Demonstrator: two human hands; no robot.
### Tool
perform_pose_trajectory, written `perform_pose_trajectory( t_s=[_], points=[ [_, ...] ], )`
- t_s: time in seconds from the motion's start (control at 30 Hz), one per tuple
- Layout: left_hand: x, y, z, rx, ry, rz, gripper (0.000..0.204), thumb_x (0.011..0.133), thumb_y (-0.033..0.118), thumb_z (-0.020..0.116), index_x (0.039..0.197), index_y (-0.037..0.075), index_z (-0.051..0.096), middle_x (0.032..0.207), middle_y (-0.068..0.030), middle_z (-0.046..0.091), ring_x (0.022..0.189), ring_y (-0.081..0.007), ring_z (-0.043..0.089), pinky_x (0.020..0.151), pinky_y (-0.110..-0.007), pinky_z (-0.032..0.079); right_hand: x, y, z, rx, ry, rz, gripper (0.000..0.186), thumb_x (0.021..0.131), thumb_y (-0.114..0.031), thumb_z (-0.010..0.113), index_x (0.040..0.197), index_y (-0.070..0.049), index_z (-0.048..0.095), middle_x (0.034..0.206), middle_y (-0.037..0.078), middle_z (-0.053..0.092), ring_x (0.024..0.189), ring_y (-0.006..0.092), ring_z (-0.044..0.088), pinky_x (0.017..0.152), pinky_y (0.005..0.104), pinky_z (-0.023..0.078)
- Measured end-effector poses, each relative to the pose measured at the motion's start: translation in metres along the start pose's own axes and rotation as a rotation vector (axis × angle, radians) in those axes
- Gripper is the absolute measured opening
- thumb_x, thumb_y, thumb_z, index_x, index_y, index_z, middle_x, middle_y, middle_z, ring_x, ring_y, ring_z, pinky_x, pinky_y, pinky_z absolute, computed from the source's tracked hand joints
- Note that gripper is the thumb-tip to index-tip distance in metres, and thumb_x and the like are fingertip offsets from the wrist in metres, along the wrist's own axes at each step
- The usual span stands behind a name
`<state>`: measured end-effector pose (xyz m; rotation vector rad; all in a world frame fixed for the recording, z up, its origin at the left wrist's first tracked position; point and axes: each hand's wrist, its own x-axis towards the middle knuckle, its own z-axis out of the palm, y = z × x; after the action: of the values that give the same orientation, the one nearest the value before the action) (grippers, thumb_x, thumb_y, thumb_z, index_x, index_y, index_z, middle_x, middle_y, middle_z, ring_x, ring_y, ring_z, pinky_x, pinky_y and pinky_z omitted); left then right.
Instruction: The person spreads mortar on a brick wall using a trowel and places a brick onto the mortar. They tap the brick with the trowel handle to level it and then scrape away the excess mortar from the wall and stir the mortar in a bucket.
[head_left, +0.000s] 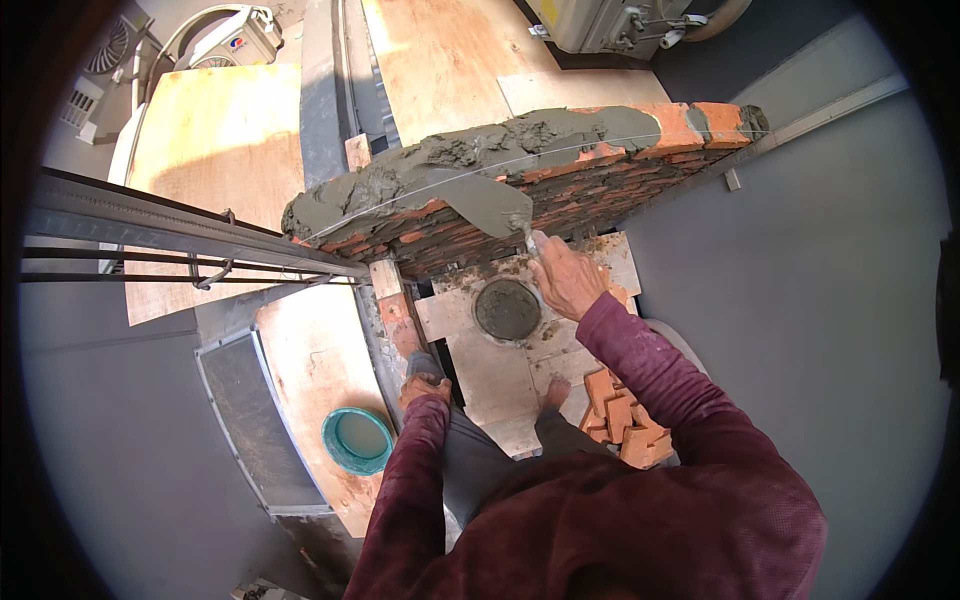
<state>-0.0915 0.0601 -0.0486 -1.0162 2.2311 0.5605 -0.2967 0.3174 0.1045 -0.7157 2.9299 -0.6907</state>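
My right hand (566, 275) grips the handle of a trowel (490, 208), whose wide steel blade rests against the wet grey mortar (540, 135) along the top of a low red brick wall (650, 172). A thin string runs along this wall near its top. My left hand (423, 388) is closed over my grey-trousered knee (428, 370) at lower centre. Below the trowel, a round container of grey mortar (507, 309) sits among pale boards (475, 390).
Loose bricks (620, 420) lie by my bare foot. A teal basin (357, 438) of cloudy water stands on plywood (310, 350) at left. Metal rails and cables (190, 245) cross from the left. Air conditioner units (620, 22) sit beyond the wall. A grey wall (780, 280) bounds the right.
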Motion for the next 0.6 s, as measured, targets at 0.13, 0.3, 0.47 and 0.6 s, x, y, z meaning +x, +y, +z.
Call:
perform_pose_trajectory(
  t_s=[0.13,0.3,0.47,0.6],
  points=[
    [-0.005,-0.019,0.011,0.021,0.062,0.058,0.044,0.075,0.043,0.074,0.108,0.014,0.073,0.111,-0.0108,0.071,0.108,-0.0297,0.065,0.097,-0.038,0.049,-0.017,0.060,-0.005,0.048,-0.006,0.058,0.043,0.097,-0.022,0.055,0.133,-0.001,0.047,0.119,0.025,0.060,0.100,0.0436,0.062,0.083,0.0465,0.052],
    [-0.019,-0.013,0.012,0.157,-0.019,0.065,0.043,0.077,0.042,0.072,0.109,0.014,0.072,0.116,-0.0105,0.069,0.116,-0.0287,0.060,0.102,-0.039,0.045,-0.075,0.090,0.003,0.186,0.018,0.161,0.045,0.096,-0.026,0.055,0.130,0.003,0.052,0.122,0.027,0.061,0.109,0.0425,0.061,0.095,0.0453,0.048],
    [-0.021,-0.046,0.046,0.305,-0.054,0.099,0.042,0.077,0.039,0.070,0.112,0.014,0.070,0.126,-0.0071,0.063,0.125,-0.0280,0.052,0.107,-0.040,0.039,-0.149,0.117,0.091,0.199,-0.360,0.371,0.048,0.091,-0.023,0.059,0.130,0.002,0.052,0.113,0.027,0.064,0.105,0.0426,0.062,0.091,0.0473,0.050],
    [-0.019,-0.068,0.082,0.344,-0.082,0.209,0.039,0.074,0.032,0.069,0.110,0.017,0.070,0.131,-0.0025,0.059,0.131,-0.0259,0.045,0.110,-0.043,0.034,-0.168,0.167,0.238,-0.041,-0.678,0.467,0.027,0.086,-0.014,0.055,0.106,-0.002,0.068,0.100,0.020,0.070,0.099,0.0342,0.068,0.086,0.0444,0.054]
  ],
)
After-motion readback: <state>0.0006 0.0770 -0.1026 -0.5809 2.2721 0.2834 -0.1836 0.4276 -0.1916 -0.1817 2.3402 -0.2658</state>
